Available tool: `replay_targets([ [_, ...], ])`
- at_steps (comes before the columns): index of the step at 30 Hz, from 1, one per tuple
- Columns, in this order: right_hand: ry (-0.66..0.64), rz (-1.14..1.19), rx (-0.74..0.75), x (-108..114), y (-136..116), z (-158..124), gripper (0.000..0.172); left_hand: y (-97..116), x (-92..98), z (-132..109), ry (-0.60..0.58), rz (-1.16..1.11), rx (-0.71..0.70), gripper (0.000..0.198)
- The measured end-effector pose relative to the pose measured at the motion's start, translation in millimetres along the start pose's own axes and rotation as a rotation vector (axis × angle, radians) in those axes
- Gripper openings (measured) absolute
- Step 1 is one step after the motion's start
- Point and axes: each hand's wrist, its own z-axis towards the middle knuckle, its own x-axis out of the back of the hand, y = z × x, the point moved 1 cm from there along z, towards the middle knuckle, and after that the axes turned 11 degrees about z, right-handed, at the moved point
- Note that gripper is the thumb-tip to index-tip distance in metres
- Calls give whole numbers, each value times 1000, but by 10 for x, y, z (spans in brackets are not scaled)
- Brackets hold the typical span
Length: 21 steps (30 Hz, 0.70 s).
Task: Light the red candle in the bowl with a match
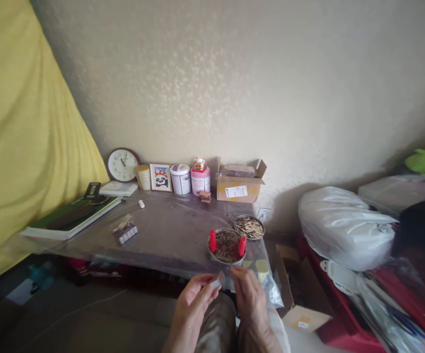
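My left hand [197, 299] grips a small matchbox [216, 283] between thumb and fingers, in front of the table's near edge. Just to its right, my right hand [248, 291] is closed in a pinch, with its fingertips close to the box but apart from it. What those fingertips hold is too small to make out. Beyond the hands, on the table, stands a round tin [227, 259] of dark grains with two red candles [213, 240] upright in it. Behind that tin, a round dish [249, 237] is full of loose matchsticks.
A wrapped pack of small boxes [126, 232] lies on the table [172, 230] at left. Along the wall stand a clock [123, 164], a framed picture [161, 178], canisters [180, 179] and an open carton [239, 189]. Bags [345, 228] and another carton [301, 289] crowd the right.
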Motion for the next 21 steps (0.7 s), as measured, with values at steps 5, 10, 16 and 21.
replay_targets([
  [5,143,32,-200,40,239,32,10,0,104,-17,52,16,37,31],
  [10,245,198,-347,128,138,87,12,-27,145,-22,51,17,46,29],
  [16,99,245,-262,45,-175,90,7,33,13,-57,-3,8,16,25],
  [21,-28,165,-12,37,-327,155,11,32,-31,-45,-51,-3,-2,21],
])
